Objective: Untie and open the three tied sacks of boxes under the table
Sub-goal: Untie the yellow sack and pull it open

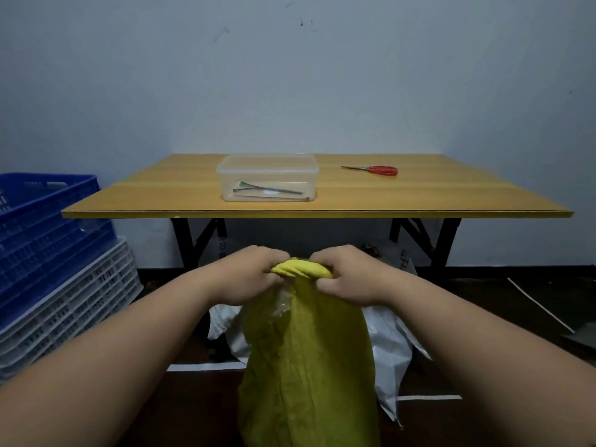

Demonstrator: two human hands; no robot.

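A yellow-green sack [306, 366] stands on the floor in front of the table, its top gathered into a twisted neck. My left hand [248, 274] grips the left side of that neck, fingers curled round it. My right hand [346, 274] grips the right side in the same way. A white sack [390, 350] lies behind and to the right of the yellow one, and another white sack [401, 258] sits further back under the table. The sacks' contents are hidden.
A wooden table [419, 195] on black folding legs stands against the wall. On it are a clear plastic container [267, 177] and red-handled scissors [374, 170]. Blue crates [42, 227] sit on white crates [71, 304] at the left. The floor is dark.
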